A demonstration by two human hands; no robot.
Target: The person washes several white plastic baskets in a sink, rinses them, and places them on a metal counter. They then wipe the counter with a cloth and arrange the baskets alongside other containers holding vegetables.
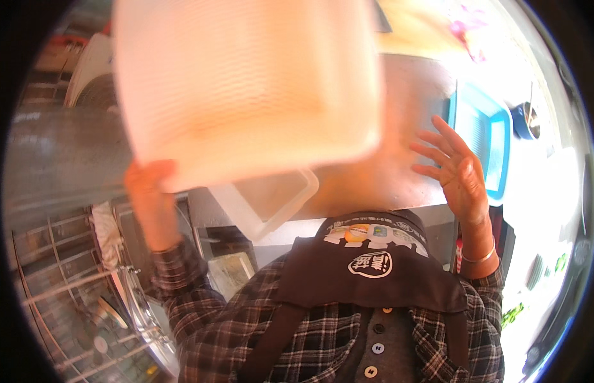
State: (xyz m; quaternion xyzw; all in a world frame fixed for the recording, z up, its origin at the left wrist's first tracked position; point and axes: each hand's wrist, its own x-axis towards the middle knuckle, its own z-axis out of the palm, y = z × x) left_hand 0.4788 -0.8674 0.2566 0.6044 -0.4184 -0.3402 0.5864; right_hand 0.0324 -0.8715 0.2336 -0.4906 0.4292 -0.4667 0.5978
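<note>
A large whitish plastic basket [249,91], blurred and with a fine mesh pattern, is held up over the counter and fills the upper middle of the view. My left hand [151,184] grips its near left corner. Apart from it, my right hand [452,167] is raised over the right end of the metal counter [369,186], fingers spread and nothing in them. Close to that hand stands a blue plastic basket [500,158]. Under the whitish basket shows the pale corner rim of a translucent plastic container [282,210], jutting past the counter's front edge. Whatever lies behind the raised basket is hidden.
A dark blue cup [527,119] stands beyond the blue basket. At the lower left is a wire rack [62,277] with metal ware by it. A pale container [230,273] sits below counter height. A whitish round-grilled object [93,76] is at the upper left.
</note>
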